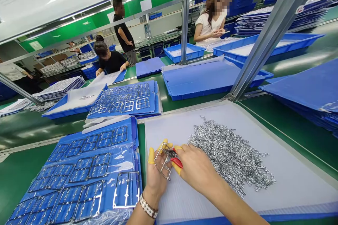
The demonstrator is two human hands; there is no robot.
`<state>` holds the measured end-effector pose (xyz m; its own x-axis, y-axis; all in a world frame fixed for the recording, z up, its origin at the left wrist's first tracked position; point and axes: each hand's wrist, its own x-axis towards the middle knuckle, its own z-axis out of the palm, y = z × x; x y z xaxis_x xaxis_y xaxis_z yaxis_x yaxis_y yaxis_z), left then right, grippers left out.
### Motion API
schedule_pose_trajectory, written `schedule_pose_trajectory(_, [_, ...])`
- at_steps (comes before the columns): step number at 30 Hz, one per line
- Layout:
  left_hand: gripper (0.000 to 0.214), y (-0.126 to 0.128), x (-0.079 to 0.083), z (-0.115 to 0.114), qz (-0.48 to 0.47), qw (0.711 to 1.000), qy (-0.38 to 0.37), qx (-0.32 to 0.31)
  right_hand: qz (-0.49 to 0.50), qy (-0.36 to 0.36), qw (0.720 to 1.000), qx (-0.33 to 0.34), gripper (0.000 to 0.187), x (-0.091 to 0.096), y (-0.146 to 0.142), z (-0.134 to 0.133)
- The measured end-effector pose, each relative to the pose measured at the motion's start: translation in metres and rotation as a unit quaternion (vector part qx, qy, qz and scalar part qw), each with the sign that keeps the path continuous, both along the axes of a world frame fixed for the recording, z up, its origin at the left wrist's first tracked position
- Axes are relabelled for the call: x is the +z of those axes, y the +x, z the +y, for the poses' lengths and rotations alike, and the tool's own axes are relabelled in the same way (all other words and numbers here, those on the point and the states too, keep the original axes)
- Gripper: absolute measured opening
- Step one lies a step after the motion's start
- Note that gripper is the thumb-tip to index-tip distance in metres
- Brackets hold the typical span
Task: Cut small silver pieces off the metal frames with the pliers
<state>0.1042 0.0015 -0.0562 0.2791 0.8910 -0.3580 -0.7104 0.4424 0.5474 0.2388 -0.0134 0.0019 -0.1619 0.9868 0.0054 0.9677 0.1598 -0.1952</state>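
Note:
My left hand (pixel 155 172), with yellow finger covers on its fingertips, holds a small silver metal frame (pixel 164 170) upright over the white sheet. My right hand (pixel 194 165), also with yellow finger covers, is closed round red-handled pliers (pixel 176 162). The pliers' jaws reach inside the frame; what they grip there is too small to make out. Just beyond my right hand lies a heap of small silver chain pieces (pixel 227 151). Left of my left hand, similar metal frames (pixel 126 190) lie in rows on blue sheets.
A white sheet (pixel 290 168) lies under the heap. Behind it stand metal posts (pixel 260 38), a blue tray (pixel 182 93) and a stack of blue sheets (pixel 311 88) at the right. More frames (pixel 124 98) rest on a stack farther back. Several other people are beyond the bench.

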Motion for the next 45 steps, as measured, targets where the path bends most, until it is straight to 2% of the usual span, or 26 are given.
schedule_pose_trajectory(9, [0.053, 0.0, 0.002, -0.002, 0.072, 0.997, 0.024, 0.006, -0.015, -0.005, 1.0, 0.008, 0.019, 0.001, -0.001, 0.001])
schedule_pose_trajectory(15, [0.055, -0.002, 0.008, 0.002, 0.0, 1.0, -0.013, -0.006, -0.019, 0.017, 0.999, -0.021, 0.017, 0.004, 0.014, -0.007])
schedule_pose_trajectory(18, [0.054, -0.003, 0.011, 0.004, -0.055, 0.998, -0.026, -0.023, -0.022, 0.003, 0.999, -0.036, 0.018, -0.003, 0.021, -0.013])
schedule_pose_trajectory(21, [0.054, -0.004, 0.012, 0.004, -0.076, 0.996, -0.026, -0.032, -0.017, -0.016, 0.999, -0.023, 0.017, -0.012, 0.019, -0.018])
schedule_pose_trajectory(25, [0.053, -0.005, 0.009, 0.004, -0.071, 0.997, -0.017, -0.026, -0.006, -0.012, 1.0, -0.02, 0.02, -0.015, 0.011, -0.019])
schedule_pose_trajectory(34, [0.054, -0.004, 0.011, 0.001, -0.05, 0.999, -0.011, -0.017, -0.02, -0.027, 0.999, -0.027, 0.02, -0.005, 0.008, -0.018])
schedule_pose_trajectory(45, [0.051, -0.002, 0.01, 0.0, -0.015, 1.0, -0.001, 0.007, -0.025, -0.052, 0.998, -0.015, 0.015, -0.012, 0.005, -0.012])
